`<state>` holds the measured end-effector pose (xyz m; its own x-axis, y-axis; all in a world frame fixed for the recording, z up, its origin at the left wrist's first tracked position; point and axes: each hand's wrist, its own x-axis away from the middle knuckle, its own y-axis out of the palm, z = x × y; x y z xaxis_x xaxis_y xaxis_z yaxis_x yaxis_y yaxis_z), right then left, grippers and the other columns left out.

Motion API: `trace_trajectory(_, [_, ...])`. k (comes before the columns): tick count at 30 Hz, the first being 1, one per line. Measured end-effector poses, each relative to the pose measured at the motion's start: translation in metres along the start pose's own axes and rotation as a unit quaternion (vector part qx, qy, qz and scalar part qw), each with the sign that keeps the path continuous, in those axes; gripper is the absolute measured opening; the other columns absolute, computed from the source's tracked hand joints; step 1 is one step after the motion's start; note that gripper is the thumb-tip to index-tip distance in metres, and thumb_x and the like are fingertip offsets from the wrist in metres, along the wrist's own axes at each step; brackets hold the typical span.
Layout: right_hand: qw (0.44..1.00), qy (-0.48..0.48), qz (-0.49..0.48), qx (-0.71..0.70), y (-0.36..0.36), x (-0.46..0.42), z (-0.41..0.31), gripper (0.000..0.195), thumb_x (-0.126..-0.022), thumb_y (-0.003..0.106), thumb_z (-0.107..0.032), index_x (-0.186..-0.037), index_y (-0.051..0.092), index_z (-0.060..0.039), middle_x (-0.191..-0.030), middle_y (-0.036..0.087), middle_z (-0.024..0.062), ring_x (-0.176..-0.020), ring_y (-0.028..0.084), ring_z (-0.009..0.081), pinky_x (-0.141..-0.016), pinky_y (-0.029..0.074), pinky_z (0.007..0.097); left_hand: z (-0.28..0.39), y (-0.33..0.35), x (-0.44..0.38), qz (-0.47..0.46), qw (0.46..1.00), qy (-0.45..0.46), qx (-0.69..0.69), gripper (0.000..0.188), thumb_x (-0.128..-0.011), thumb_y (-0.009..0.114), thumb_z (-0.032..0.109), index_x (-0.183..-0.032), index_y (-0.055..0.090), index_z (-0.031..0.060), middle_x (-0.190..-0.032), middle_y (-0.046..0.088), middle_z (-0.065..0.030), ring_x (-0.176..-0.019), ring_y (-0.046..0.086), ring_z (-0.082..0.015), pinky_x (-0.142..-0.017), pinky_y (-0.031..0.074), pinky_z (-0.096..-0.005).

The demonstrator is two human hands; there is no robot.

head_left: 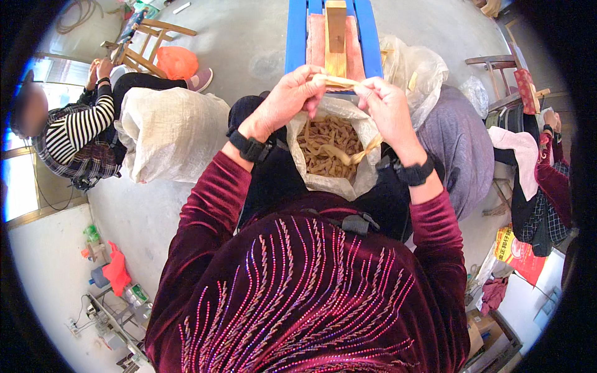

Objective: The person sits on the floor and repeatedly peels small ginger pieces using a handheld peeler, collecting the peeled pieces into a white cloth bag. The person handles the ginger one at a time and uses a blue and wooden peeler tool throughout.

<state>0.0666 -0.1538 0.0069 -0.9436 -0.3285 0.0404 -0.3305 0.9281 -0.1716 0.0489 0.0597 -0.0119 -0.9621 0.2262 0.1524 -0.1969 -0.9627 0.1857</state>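
A pale yellowish strip (339, 82) of soft material is stretched between my two hands. My left hand (290, 95) pinches one end between thumb and fingers. The other end is gripped by my right hand (383, 103), and a tail of the strip hangs below it to an open woven sack (297, 165). Many curled tan strips (326, 135) fill the sack, which stands between my knees. Just beyond my hands, an upright wooden block (336, 28) on a wooden base rests over a pink cloth (315, 42) on a blue slatted stool (296, 35).
A full whitish sack (172, 135) stands to the left, beside a seated person (84, 121). At the right are a translucent plastic bag (415, 65), a large bundle under grey cloth (459, 149) and another seated person (550, 182). An orange bag (177, 63) lies near a wooden chair (147, 51).
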Motion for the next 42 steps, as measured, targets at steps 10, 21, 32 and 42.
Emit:
trace_trajectory(10, [0.992,-0.055,0.046,0.108,-0.001,-0.046,0.023,0.026,-0.092,0.063,-0.023,-0.083,0.065,0.0007,-0.064,0.055,0.0015,-0.059,0.047,0.0081,-0.054,0.039,0.0270,-0.012,-0.014,-0.047,0.083,0.994,-0.019,-0.064,0.015,-0.097,0.059,0.023,-0.098,0.064,0.0085,-0.068,0.054,0.0084,-0.055,0.042,-0.0008,-0.047,0.033,-0.0181])
trace_trajectory(21, [0.981,-0.066,0.072,0.167,0.006,-0.080,0.061,0.027,-0.093,0.062,-0.025,-0.087,0.066,0.0010,-0.062,0.054,0.0040,-0.060,0.050,0.0137,-0.057,0.041,0.0298,-0.032,-0.021,-0.085,0.143,0.948,-0.004,-0.285,0.023,-0.092,0.061,0.024,-0.088,0.066,0.0018,-0.069,0.060,0.0007,-0.060,0.055,-0.0099,-0.055,0.044,-0.0259])
trace_trajectory(32, [0.955,-0.179,0.080,0.221,0.012,-0.007,0.016,0.021,-0.092,0.061,-0.030,-0.096,0.069,-0.0112,-0.076,0.065,0.0135,-0.071,0.063,0.0328,-0.065,0.049,0.0400,-0.033,0.009,0.018,-0.016,0.991,-0.069,-0.113,0.033,-0.099,0.055,0.028,-0.110,0.069,-0.0003,-0.105,0.069,-0.0091,-0.092,0.062,-0.0151,-0.082,0.049,-0.0280])
trace_trajectory(42, [0.991,-0.132,-0.016,-0.028,0.063,0.068,0.004,0.012,-0.092,0.064,-0.010,-0.101,0.063,-0.0017,-0.086,0.064,0.0102,-0.075,0.062,0.0197,-0.070,0.050,0.0300,-0.039,0.044,0.054,0.039,0.919,-0.204,0.334,0.022,-0.100,0.045,0.021,-0.097,0.062,0.0063,-0.082,0.060,-0.0030,-0.074,0.056,-0.0162,-0.069,0.046,-0.0310])
